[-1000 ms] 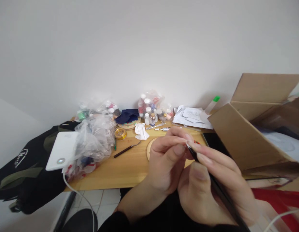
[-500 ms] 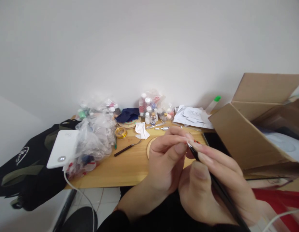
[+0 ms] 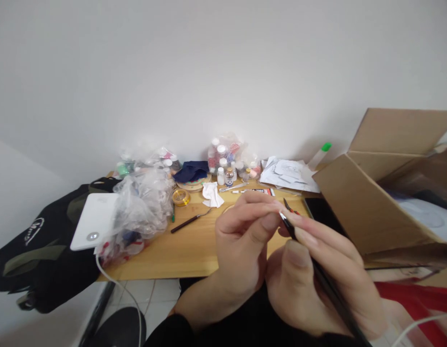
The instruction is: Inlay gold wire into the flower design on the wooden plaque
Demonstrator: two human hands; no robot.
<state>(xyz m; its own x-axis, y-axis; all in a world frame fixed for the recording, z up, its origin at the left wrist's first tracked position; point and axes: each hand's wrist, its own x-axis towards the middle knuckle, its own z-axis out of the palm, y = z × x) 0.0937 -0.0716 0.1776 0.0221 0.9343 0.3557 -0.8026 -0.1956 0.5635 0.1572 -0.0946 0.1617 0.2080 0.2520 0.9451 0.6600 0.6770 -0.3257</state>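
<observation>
Above the table my two hands meet at the fingertips. My right hand (image 3: 317, 274) is closed like a pen grip round a slim black-handled tool (image 3: 334, 294), its bright metal tip pointing up and left. That tip touches or nearly touches the fingertips of my left hand (image 3: 245, 236). Thumb and fingers of the left hand are pinched together, and whatever lies between them is too small or hidden to name. Behind the fingertips shows a dark pointed tool with orange-red parts (image 3: 290, 208), partly covered. A sliver of a round wooden piece (image 3: 228, 208) peeks out behind the left hand.
On the wooden table (image 3: 165, 258) lie a dark-handled spatula (image 3: 189, 223), a crumpled tissue (image 3: 212, 194), a glue tube (image 3: 257, 192) and a yellow round container (image 3: 180, 197). Small bottles (image 3: 221, 176) and plastic bags (image 3: 144, 202) stand behind. A cardboard box (image 3: 353, 212) is at right.
My left hand has shifted slightly left, covering more of the wooden piece. More of the glue tube and the orange-red tool shows. Both grips stay the same.
</observation>
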